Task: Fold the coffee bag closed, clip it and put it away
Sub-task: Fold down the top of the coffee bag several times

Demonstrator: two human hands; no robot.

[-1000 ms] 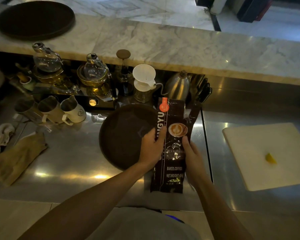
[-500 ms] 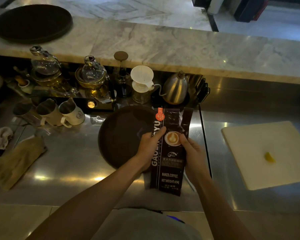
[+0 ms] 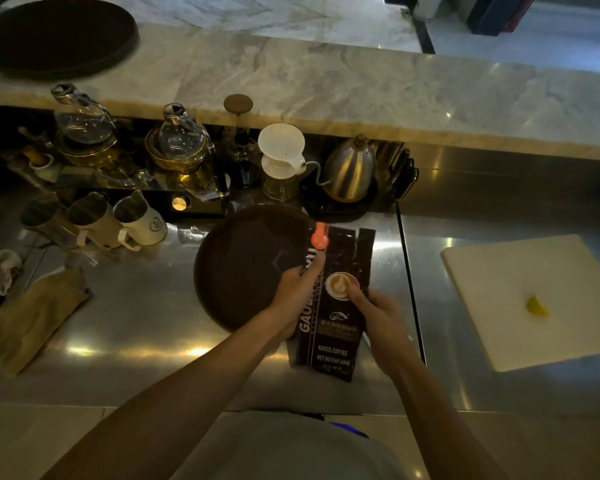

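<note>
Coffee bag (image 3: 333, 327) long axis runs away from the body. Left hand (image 3: 297, 294) and right hand (image 3: 378, 315) pinch its side edges; the unfolded top (image 3: 350, 242) lies beyond both sets of fingertips.

Dark coffee bag (image 3: 333, 327) printed "BAKED.COFFEE" and "NET.WEIGHT" with an unclear figure, vertical brand lettering beginning "GAO" partly covered by left hand (image 3: 297, 299), small Chinese line unreadable

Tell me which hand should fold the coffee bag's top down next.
Probably the left hand: its fingers reach higher up the coffee bag, close under the orange clip near the top edge. The right hand grips lower on the bag's side, better placed to steady it.
</note>
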